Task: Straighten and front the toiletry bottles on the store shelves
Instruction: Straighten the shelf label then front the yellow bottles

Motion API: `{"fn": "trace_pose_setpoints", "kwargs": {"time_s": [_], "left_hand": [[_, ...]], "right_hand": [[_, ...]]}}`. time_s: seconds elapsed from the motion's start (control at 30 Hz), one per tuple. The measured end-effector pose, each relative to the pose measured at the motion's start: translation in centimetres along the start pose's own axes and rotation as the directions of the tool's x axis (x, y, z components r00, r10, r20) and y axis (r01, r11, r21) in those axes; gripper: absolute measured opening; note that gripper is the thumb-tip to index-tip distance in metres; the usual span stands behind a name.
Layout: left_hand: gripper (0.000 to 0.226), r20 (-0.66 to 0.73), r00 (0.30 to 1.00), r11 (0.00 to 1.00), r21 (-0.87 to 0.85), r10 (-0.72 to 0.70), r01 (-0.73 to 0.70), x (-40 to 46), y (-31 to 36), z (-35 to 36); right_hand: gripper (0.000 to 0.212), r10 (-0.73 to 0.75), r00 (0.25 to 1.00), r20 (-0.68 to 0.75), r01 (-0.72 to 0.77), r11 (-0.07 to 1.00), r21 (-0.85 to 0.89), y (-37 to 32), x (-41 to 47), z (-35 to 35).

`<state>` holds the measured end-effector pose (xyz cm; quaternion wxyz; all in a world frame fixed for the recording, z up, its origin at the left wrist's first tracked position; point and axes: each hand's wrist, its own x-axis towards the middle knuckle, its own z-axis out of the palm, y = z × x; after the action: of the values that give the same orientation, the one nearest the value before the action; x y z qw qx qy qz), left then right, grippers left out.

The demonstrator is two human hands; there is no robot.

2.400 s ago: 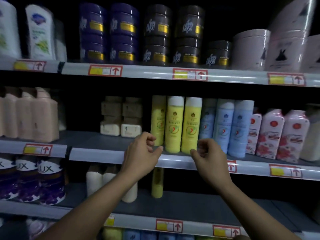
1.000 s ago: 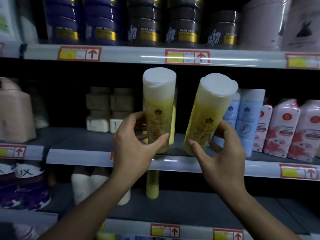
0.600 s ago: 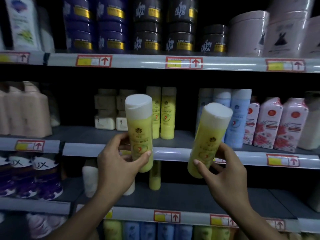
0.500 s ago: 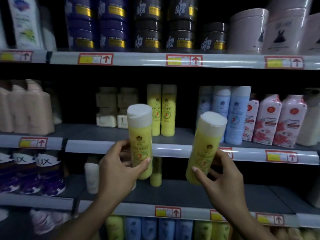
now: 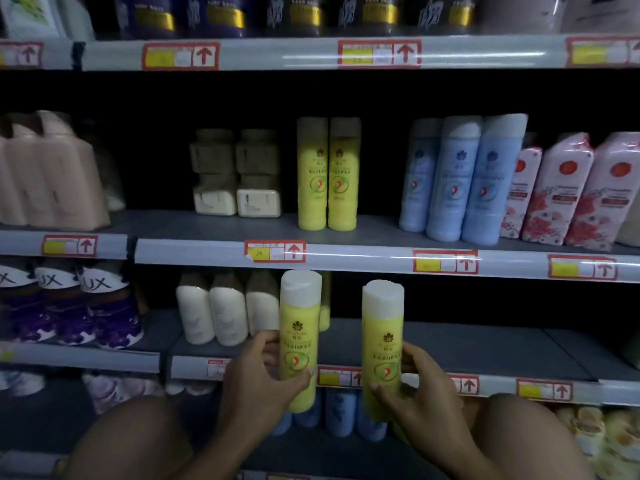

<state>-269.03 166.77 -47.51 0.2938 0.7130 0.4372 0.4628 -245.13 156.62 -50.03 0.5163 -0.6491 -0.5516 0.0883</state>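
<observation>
Your left hand (image 5: 258,382) and right hand (image 5: 424,400) are bare — forearms too — no sleeves, rings or watch showing.

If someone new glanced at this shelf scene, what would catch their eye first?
Two bright yellow bottles held upright in front of the lower shelf: the left hand grips one yellow bottle, the right hand the other bottle. Behind them, two matching bottles stand on the middle shelf.

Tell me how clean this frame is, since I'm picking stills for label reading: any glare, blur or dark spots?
Head view: dim overall, the shelf backs nearly black; white glare streaks run along the glossy grey shelf-edge strips; the small print on the two yellow white-capped bottles gripped by the left hand and right hand is soft; the top-shelf dark jars are smeared; wide-angle bending bows the shelf lines.
</observation>
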Motion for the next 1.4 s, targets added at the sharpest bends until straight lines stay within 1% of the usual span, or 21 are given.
{"fn": "trace_pose_setpoints", "kwargs": {"time_s": [0.1, 0.27, 0.4, 0.5, 0.57, 0.67, 0.77, 0.93, 1.03, 1.1, 1.2, 1.37, 1.4], "left_hand": [[0.049, 0.046, 0.997, 0.998, 0.013, -0.054, 0.053, -0.4, -1.5, 1.1], [0.05, 0.067, 0.986, 0.988, 0.032, -0.154, 0.152, 0.6, -3.6, 3.0], [0.052, 0.073, 0.978, 0.98, 0.031, -0.198, 0.196, 2.4, -4.1, 4.2], [0.058, 0.051, 0.98, 0.98, 0.055, -0.193, 0.19, 4.2, -4.3, 4.9], [0.058, 0.04, 0.984, 0.982, 0.08, -0.175, 0.171, 5.3, -4.3, 5.2], [0.05, 0.03, 0.988, 0.984, 0.103, -0.15, 0.146, 7.0, -4.1, 5.7], [0.039, 0.011, 0.987, 0.982, 0.107, -0.16, 0.158, 8.5, -4.2, 6.5], [0.047, -0.065, 0.986, 0.977, 0.137, -0.153, 0.161, 10.4, -4.4, 7.5], [0.055, -0.107, 0.988, 0.977, 0.169, -0.112, 0.129, 11.4, -4.6, 8.1], [0.06, -0.131, 0.986, 0.977, 0.175, -0.099, 0.121, 12.0, -5.1, 8.7], [0.062, -0.153, 0.983, 0.974, 0.184, -0.106, 0.133, 12.4, -5.9, 9.5], [0.061, -0.182, 0.975, 0.978, 0.147, -0.123, 0.151, 13.0, -7.2, 10.4], [0.062, -0.186, 0.975, 0.979, 0.137, -0.125, 0.152, 13.0, -7.4, 10.6]], "right_hand": [[0.06, 0.05, 0.998, 0.038, -0.05, 0.999, -0.008, 1.3, -0.1, 0.8], [0.058, 0.104, 0.99, 0.098, -0.099, 0.994, -0.054, 2.7, 1.2, 1.8], [0.056, 0.11, 0.988, 0.107, -0.099, 0.989, -0.106, 3.5, 3.7, 2.2], [0.052, 0.112, 0.987, 0.119, -0.098, 0.988, -0.122, 3.8, 6.1, 2.6], [0.051, 0.123, 0.986, 0.108, -0.111, 0.987, -0.118, 3.9, 7.6, 3.0], [0.049, 0.126, 0.987, 0.101, -0.115, 0.987, -0.108, 4.4, 9.6, 3.9], [0.046, 0.151, 0.982, 0.11, -0.143, 0.987, -0.076, 4.7, 10.9, 5.1], [0.048, 0.184, 0.979, 0.088, -0.181, 0.983, -0.041, 5.0, 12.7, 6.2], [0.049, 0.19, 0.98, 0.055, -0.187, 0.981, -0.06, 5.1, 14.1, 6.7], [0.046, 0.204, 0.979, 0.024, -0.201, 0.975, -0.09, 5.5, 15.0, 7.2], [0.041, 0.232, 0.973, 0.009, -0.228, 0.962, -0.149, 6.8, 16.4, 8.1], [0.051, 0.256, 0.967, 0.002, -0.252, 0.955, -0.155, 8.4, 17.7, 9.5], [0.047, 0.254, 0.967, 0.012, -0.249, 0.958, -0.142, 8.4, 17.8, 9.7]]}}
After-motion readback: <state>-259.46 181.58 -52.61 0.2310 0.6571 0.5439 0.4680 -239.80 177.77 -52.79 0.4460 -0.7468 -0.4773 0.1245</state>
